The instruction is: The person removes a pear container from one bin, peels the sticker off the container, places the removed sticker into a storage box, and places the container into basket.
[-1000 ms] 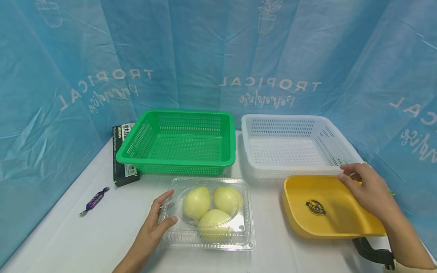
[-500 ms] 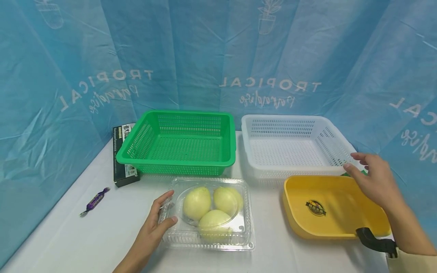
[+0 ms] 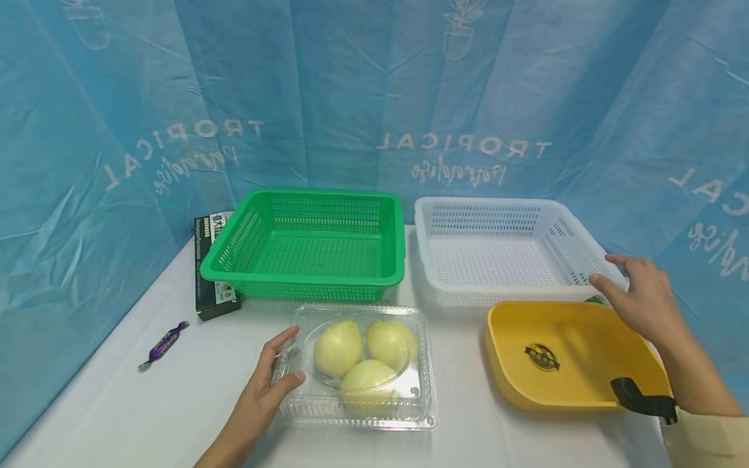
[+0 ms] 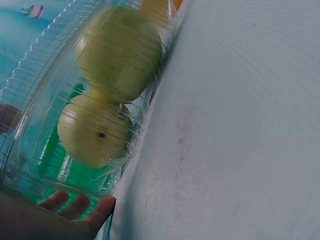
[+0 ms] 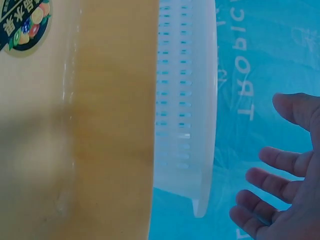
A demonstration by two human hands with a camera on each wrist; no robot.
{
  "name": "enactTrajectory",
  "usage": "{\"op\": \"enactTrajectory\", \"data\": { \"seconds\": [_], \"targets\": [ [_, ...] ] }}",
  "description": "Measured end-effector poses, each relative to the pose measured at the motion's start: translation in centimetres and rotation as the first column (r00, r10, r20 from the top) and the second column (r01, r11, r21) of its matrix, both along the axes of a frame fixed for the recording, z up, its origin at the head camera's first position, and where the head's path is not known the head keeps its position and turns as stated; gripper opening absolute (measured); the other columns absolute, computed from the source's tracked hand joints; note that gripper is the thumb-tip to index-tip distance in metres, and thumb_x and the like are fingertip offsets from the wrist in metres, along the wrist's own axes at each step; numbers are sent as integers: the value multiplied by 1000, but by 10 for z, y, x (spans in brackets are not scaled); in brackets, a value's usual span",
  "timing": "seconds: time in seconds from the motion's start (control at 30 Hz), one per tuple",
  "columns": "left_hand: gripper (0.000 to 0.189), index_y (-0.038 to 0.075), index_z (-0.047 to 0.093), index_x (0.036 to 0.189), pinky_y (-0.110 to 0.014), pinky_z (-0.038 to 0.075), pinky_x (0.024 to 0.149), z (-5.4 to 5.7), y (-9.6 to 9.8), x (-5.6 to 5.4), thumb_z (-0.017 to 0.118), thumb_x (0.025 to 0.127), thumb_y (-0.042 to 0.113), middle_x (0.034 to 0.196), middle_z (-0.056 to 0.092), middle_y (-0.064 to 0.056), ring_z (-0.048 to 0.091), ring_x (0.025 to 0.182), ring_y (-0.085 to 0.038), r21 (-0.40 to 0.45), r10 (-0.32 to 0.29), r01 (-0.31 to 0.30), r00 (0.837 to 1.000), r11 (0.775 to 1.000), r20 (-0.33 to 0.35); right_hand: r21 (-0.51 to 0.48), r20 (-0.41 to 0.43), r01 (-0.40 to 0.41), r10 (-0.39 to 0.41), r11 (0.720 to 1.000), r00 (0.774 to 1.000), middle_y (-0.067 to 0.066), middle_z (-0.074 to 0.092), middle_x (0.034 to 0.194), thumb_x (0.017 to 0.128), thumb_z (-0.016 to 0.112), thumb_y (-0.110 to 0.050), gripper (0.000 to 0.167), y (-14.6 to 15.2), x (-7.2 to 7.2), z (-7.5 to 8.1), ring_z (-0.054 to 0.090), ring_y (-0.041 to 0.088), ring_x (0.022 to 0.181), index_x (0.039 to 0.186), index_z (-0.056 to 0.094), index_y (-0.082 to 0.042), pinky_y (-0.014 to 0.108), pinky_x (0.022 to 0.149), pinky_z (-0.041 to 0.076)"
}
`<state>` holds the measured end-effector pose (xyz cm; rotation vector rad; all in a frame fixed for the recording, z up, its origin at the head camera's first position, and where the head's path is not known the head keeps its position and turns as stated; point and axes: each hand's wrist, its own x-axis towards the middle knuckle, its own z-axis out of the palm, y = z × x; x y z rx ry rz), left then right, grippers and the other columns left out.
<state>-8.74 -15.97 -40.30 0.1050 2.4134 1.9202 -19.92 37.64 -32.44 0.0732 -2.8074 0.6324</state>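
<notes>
A clear plastic clamshell box (image 3: 418,396) holding three pale yellow-green pears (image 3: 337,349) sits lid-down at the front middle. My left hand (image 3: 263,383) grips its left end, thumb and index finger spread along that side. In the left wrist view, fingertips (image 4: 102,210) meet the box's end beside a pear (image 4: 95,131). Over the far right corner of a yellow basin (image 3: 573,364) hovers my right hand (image 3: 643,299), fingers spread and holding nothing. It overlaps the front right corner of a white basket (image 3: 497,289). The right wrist view shows relaxed fingers (image 5: 275,185) away from the basin wall.
A green basket (image 3: 304,286) stands at the back left, with a black box (image 3: 213,279) against its left side. Further forward lies a purple-wrapped candy (image 3: 164,344). A small green thing (image 3: 597,299) shows behind the basin. A blue curtain (image 3: 351,97) encloses the white table.
My right hand has moved right and slightly away, from above the basin's far rim to beside the white basket's corner. The left hand and box have stayed in place.
</notes>
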Motion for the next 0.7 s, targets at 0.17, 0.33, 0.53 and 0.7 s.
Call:
{"op": "enactTrajectory", "data": {
  "seconds": [0.17, 0.33, 0.53, 0.7],
  "targets": [
    [60, 23, 24, 147, -73, -1, 107, 0, 0, 0, 52, 94, 18, 158, 9, -7, -5, 147, -37, 1, 1, -1, 1000, 1000, 9, -3, 46, 11, -11, 1000, 999, 44, 24, 138, 97, 48, -39, 70, 6, -5, -3, 18, 64, 117, 143, 26, 9, 72, 85, 21],
    [60, 24, 24, 146, -73, -1, 107, 0, 0, 0, 52, 94, 19, 158, 9, -7, -5, 147, -37, 2, 3, -3, 1000, 1000, 13, -21, 69, 23, -21, 1000, 997, 43, 15, 143, 96, 48, -41, 76, 10, -10, -7, 14, 66, 120, 145, 19, 8, 74, 85, 19],
    [59, 25, 25, 146, -73, -1, 107, 0, 0, 0, 53, 94, 19, 158, 8, -7, -6, 147, -37, 13, 1, -1, 1000, 1000, 13, -18, 73, 10, -9, 1000, 997, 43, 10, 144, 97, 47, -40, 77, 15, -18, -14, 10, 68, 121, 144, 16, 11, 79, 88, 14],
    [60, 23, 24, 146, -73, -1, 107, 0, 0, 0, 53, 94, 19, 158, 9, -6, -6, 147, -37, 14, -1, 1, 1000, 1000, 14, -18, 78, 5, -3, 1000, 997, 43, 10, 145, 96, 48, -40, 78, 20, -24, -22, 11, 67, 120, 144, 15, 13, 78, 88, 13]
  ]
}}
